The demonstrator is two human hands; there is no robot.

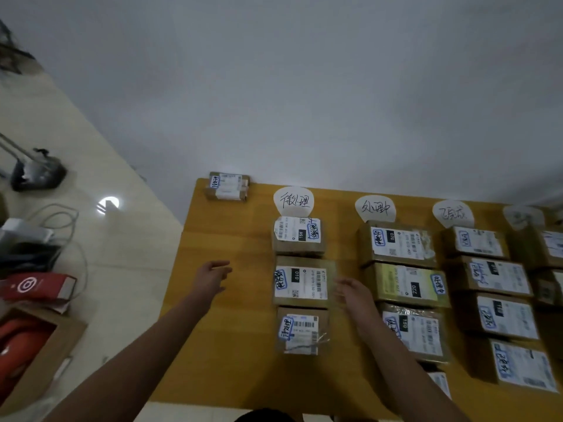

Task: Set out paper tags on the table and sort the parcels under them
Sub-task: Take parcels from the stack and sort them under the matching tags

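Observation:
Round white paper tags with handwriting lie along the far side of the yellow table [237,345]: the first tag [293,201], the second tag [375,208], the third tag [453,213] and a blurred fourth tag [522,216]. Brown cardboard parcels with white labels sit in columns under them. The first column holds three parcels; its middle parcel [303,281] lies between my hands. My left hand [211,277] hovers open to its left. My right hand [353,295] is open just to its right, blurred. One parcel [228,186] sits alone at the table's far left corner.
A pale wall rises behind the table. On the tiled floor to the left lie a red box [36,286], an open cardboard box [39,351], cables and a dark device [36,172]. The table's left edge is near my left forearm.

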